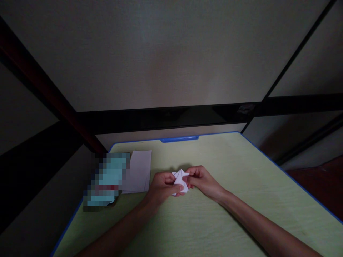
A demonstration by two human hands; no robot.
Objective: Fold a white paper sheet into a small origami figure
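Observation:
A small piece of folded white paper [180, 179] with pointed corners is held between both hands, just above the table. My left hand [162, 185] grips its left and lower side, thumb lying across the front and fingertips showing beneath. On the other side my right hand [200, 179] pinches the right edge between thumb and fingers. One corner of the paper points up and away from me. The underside of the paper is hidden by the fingers.
A pale table [219, 153] with a blue rim lies under the hands. Left of them is a stack of white paper sheets [138, 171], beside a blurred-out turquoise object [108, 182]. A grey panelled wall [171, 64] with a black band stands behind the table's far edge.

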